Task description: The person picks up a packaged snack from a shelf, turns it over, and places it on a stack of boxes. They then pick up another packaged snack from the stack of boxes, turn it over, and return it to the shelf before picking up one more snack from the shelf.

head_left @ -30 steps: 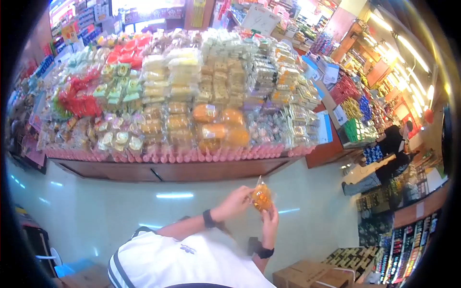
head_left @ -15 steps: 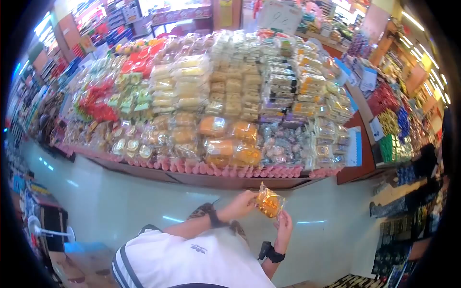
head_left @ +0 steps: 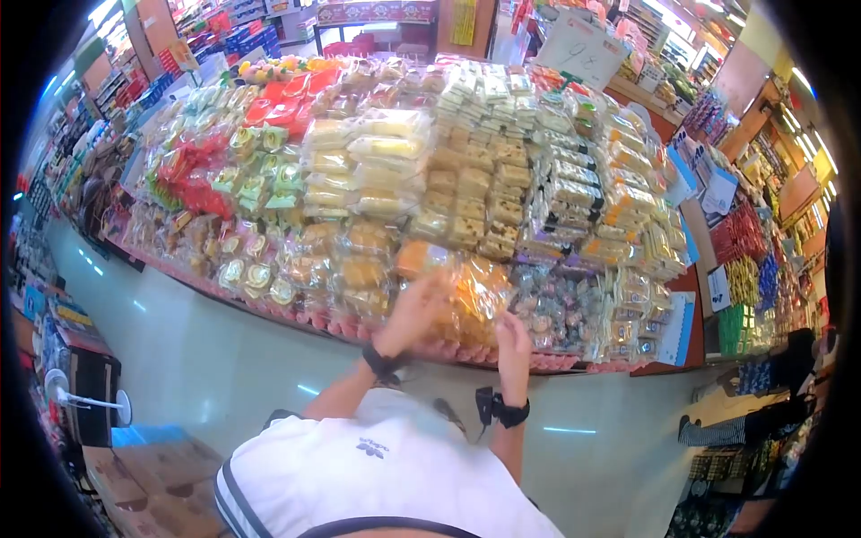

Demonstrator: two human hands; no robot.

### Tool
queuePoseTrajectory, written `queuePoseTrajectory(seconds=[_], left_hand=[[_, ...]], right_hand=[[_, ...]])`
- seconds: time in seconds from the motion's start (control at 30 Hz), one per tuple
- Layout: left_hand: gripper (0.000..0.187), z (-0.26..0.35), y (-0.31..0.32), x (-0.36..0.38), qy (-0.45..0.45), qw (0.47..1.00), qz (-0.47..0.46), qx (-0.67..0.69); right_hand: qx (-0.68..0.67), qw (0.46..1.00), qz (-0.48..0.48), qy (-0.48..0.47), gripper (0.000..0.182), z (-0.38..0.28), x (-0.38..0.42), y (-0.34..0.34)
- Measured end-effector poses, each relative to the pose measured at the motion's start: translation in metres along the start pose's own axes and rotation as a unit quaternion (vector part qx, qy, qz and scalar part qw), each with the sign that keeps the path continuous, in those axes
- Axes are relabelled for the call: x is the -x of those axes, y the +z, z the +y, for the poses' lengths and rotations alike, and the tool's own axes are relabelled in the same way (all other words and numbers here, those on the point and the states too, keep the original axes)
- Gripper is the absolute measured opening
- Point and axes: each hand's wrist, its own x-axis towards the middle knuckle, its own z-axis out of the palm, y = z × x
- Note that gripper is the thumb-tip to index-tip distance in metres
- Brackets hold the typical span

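My left hand and my right hand are raised to the front edge of a sloping display stand piled with wrapped snacks. Between them is a clear packet of orange food, held by both hands. It rests against the stack of similar orange packets in the lowest row. Each wrist wears a black band. My white shirt fills the bottom of the view.
Rows of yellow, green, red and brown packets cover the stand. Pale glossy floor runs along its front. Cardboard boxes and a white fan stand at lower left. Another person is by shelves at right.
Both hands have lifted the orange packet from waist height up and forward to the stack of orange packets. My view has moved closer to the stand.
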Motion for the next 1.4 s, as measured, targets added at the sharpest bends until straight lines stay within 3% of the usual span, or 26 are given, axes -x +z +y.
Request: queuePoseTrajectory(seconds=[0.07,0.17,0.27,0.3,0.47,0.53,0.63,0.67,0.73,0.8,0.83,0.87,0.93,1.0,1.17,1.27,1.3,1.4], left_hand=[[0.037,0.003,-0.033,-0.030,-0.033,0.998,-0.017,-0.057],[0.038,-0.014,-0.055,-0.059,-0.030,0.998,0.030,-0.037],[0.041,-0.071,-0.062,-0.076,0.012,0.996,0.030,-0.080],[0.044,-0.091,-0.068,-0.080,-0.026,0.992,-0.030,-0.118],[0.049,-0.095,-0.073,-0.084,-0.065,0.985,-0.076,-0.139],[0.049,-0.094,-0.075,-0.085,-0.114,0.982,-0.103,-0.108],[0.049,-0.086,-0.082,-0.087,-0.109,0.974,-0.141,-0.138],[0.049,-0.089,-0.082,-0.093,-0.090,0.972,-0.155,-0.149],[0.051,-0.078,-0.091,-0.099,-0.078,0.964,-0.219,-0.132],[0.057,-0.070,-0.098,-0.095,-0.065,0.950,-0.223,-0.211],[0.059,-0.056,-0.102,-0.098,-0.088,0.952,-0.227,-0.184],[0.061,-0.047,-0.104,-0.100,-0.113,0.953,-0.233,-0.159],[0.058,-0.032,-0.101,-0.104,-0.060,0.949,-0.241,-0.195],[0.055,0.007,-0.101,-0.104,-0.061,0.944,-0.270,-0.178],[0.051,0.025,-0.063,-0.085,-0.057,0.926,-0.361,-0.100],[0.048,0.051,-0.039,-0.057,-0.026,0.897,-0.436,-0.062],[0.043,0.021,-0.022,-0.037,0.159,0.913,-0.367,-0.078],[0.042,0.086,-0.009,0.005,0.043,0.864,-0.496,-0.070]], right_hand=[[0.013,0.999,-0.035,-0.026,0.040,-0.004,-0.034,0.031],[0.014,0.997,-0.069,-0.036,0.041,0.011,-0.077,0.070],[0.015,0.997,-0.069,-0.011,0.042,0.056,-0.113,0.101],[0.023,0.997,-0.072,0.012,0.042,0.081,-0.122,0.106],[0.048,0.997,-0.033,0.053,0.039,0.106,-0.116,0.115],[0.030,0.997,-0.010,0.072,0.038,0.074,-0.102,0.110],[0.033,0.993,0.058,0.101,0.037,0.066,-0.093,0.098],[0.151,0.983,0.077,0.069,0.036,0.058,-0.088,0.093],[0.118,0.985,0.119,0.046,0.036,0.059,-0.079,0.084],[0.176,0.972,0.155,0.028,0.036,0.060,-0.065,0.068],[0.201,0.964,0.172,0.019,0.036,0.060,-0.061,0.063],[0.154,0.969,0.188,0.032,0.037,0.055,-0.057,0.059],[0.054,0.972,0.221,0.055,0.038,0.045,-0.044,0.053],[0.070,0.963,0.257,0.042,0.037,0.045,-0.029,0.042],[0.090,0.938,0.333,0.024,0.035,0.013,0.033,0.020],[0.045,0.927,0.372,0.014,0.033,0.018,0.086,-0.004],[0.025,0.914,0.404,0.009,0.031,0.023,0.107,-0.011],[0.011,0.883,0.470,0.012,0.031,0.042,0.181,-0.036]])
